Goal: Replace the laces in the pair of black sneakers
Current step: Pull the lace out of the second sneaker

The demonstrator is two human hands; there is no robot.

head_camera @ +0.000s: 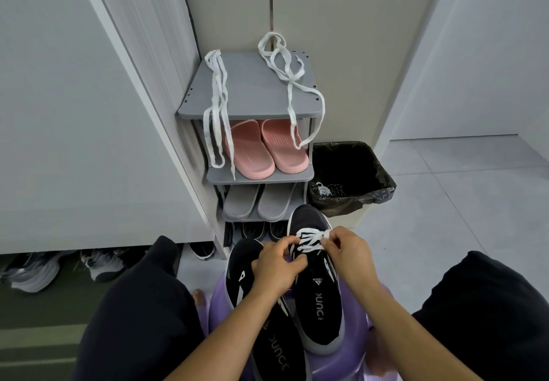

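Two black knit sneakers (319, 300) on the purple plastic stool (358, 348). Left hand (277, 267), right hand (347, 254): each grip pinches the flat white lace (312, 239) crossing the right shoe's front eyelets. Left shoe looks unlaced, so plenty left. Beyond, two loose white laces (290, 98) drape the grey shoe rack (252, 92).

Sneakers (319, 297) matt black knit; laces (312, 239) white woven cloth; stool (353, 360) glossy purple plastic.

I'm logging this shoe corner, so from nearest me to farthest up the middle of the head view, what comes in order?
Purple stool → black sneaker, its lace pinched by left hand and right hand → grey slippers → pink slides → loose white laces on the rack.
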